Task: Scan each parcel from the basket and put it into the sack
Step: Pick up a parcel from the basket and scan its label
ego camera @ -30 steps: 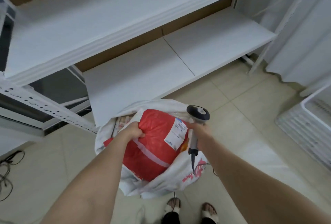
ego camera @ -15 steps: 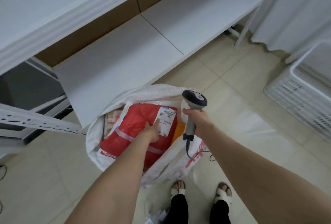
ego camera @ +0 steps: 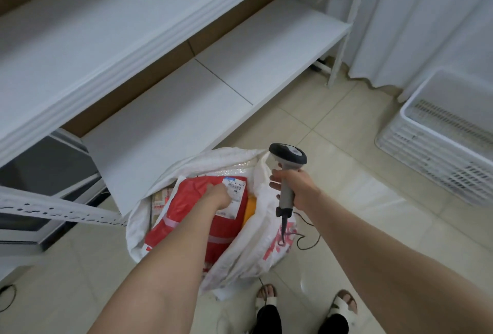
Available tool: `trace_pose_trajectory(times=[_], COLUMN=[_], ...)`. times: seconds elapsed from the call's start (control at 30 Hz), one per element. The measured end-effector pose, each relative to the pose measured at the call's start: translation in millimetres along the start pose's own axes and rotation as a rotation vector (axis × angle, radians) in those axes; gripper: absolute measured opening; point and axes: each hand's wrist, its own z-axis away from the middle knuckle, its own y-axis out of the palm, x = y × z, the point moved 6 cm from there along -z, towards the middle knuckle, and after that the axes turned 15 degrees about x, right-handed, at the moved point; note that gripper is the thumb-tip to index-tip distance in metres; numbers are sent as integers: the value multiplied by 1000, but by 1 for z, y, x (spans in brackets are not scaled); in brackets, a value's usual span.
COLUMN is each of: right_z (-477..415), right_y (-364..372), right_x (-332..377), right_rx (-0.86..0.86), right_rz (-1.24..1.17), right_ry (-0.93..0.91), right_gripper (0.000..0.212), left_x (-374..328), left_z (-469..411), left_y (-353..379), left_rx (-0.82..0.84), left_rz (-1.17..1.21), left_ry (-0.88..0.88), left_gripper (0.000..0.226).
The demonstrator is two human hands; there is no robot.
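Firstly, shelving (ego camera: 213, 99): white boards on a white metal frame, brown backing between the levels, filling the upper left of the view.

Floor (ego camera: 346, 200): pale beige tiles.

Curtain (ego camera: 426, 13): white, hanging at upper right and reaching the floor.

Basket (ego camera: 432, 155): white slatted plastic, standing on the floor at the right edge, well apart from the sack.

Sack (ego camera: 250, 248): white woven, red print on its side, standing on the floor just in front of the lowest shelf, mouth open.

Red parcel (ego camera: 184, 200): soft plastic wrap with pale tape bands, lying inside the sack on top of the other contents and filling most of the mouth.

Left hand (ego camera: 217, 195): reaching into the sack and lying on the red parcel at the left edge of the label, fingers bent down onto the wrap. Whether they pinch it or only press cannot be told.

Right hand (ego camera: 296, 184): fingers wrapped round the handle of the scanner, held above the right rim of the sack.

Scanner (ego camera: 288, 155): grey handle, dark head uppermost.

Yellow parcel (ego camera: 250, 207): a strip showing between the red parcel and the sack wall.

Label (ego camera: 236, 187): white with a barcode, facing up on the red parcel.

Cable (ego camera: 306, 243): dark, trailing from the scanner handle down to the floor.

Sandals (ego camera: 344, 304): white, on the person's feet at the bottom edge.
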Motion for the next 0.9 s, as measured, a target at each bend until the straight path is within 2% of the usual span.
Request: trace_pose_trajectory(times=[0.13,0.47,0.63,0.9], right_z=[36,141,176,171], right_y=[-35,-187,-263,-398], right_x=[38,143,177,231], right_rx=[11,-117,-189,-236], right_rz=[-91,-236,-418,-663], right_ry=[-72,-279,-354,-383], right_gripper=[13,14,11,10], left_x=[-71,-309,-418,-593], left_z=[40,139,172,160], left_y=[-36,-79,-81,-90], left_rx=[-92,-295,-371,-326], left_rz=[20,-25,-77,-156], left_ry=[109,350,460,586], left_gripper=[50,49,47,46])
